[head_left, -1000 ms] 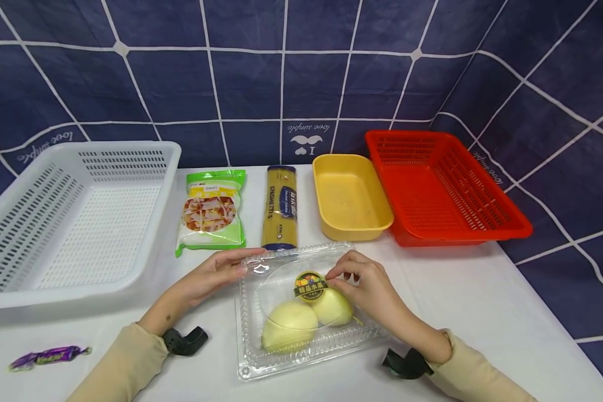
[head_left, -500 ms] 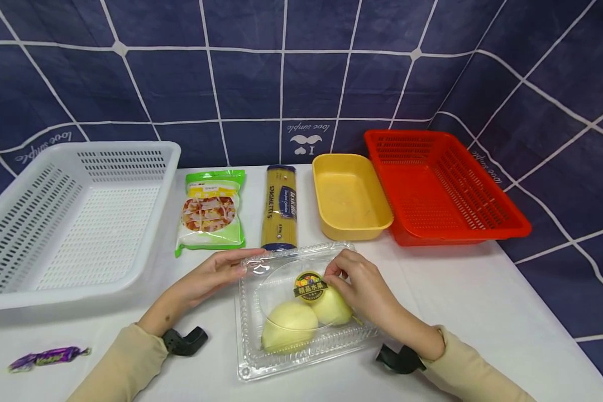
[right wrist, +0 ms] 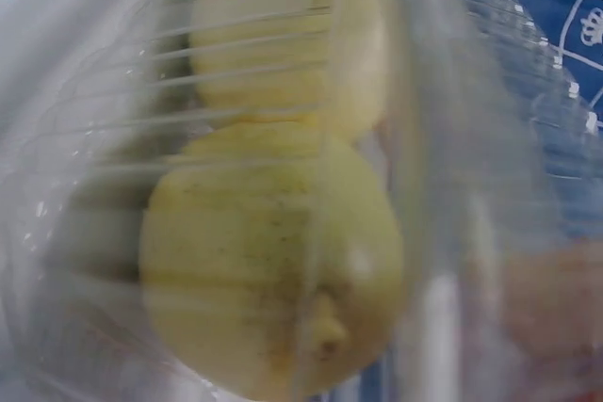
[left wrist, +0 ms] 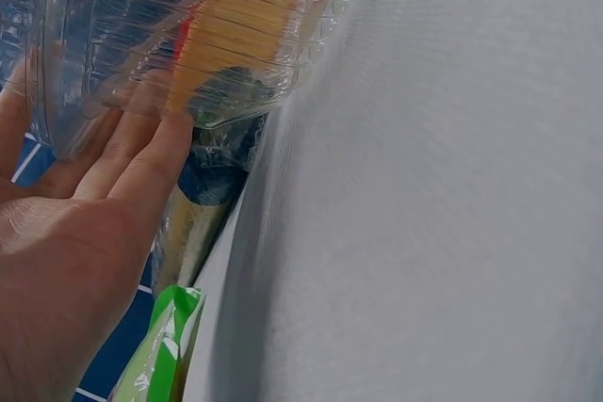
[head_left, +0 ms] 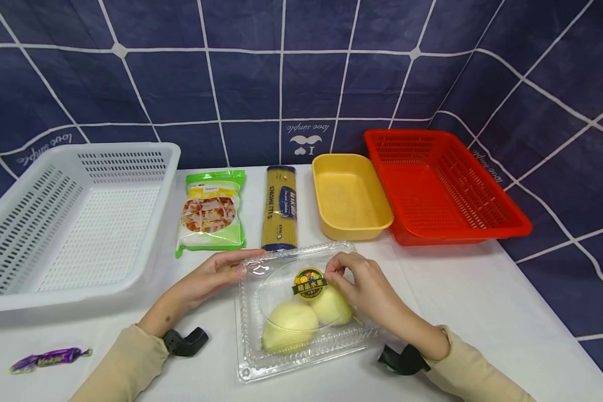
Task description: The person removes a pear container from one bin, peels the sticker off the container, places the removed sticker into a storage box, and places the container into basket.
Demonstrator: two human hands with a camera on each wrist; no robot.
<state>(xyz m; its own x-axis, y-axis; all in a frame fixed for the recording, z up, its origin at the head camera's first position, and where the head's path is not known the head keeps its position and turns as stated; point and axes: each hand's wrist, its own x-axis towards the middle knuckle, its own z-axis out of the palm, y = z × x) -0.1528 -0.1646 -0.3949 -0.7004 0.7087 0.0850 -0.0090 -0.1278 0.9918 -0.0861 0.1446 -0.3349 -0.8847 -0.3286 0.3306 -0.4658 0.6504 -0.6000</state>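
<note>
White tabletop (head_left: 482, 301), container (head_left: 250, 324) between hands (head_left: 212, 277) (head_left: 365, 285)

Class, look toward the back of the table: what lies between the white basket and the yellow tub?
The head view shows two packets there: a green-and-white bag nearer the white basket, then a spaghetti pack nearer the yellow tub.

Yellow tub (head_left: 350, 195) just beside red basket (head_left: 424, 195).
</note>
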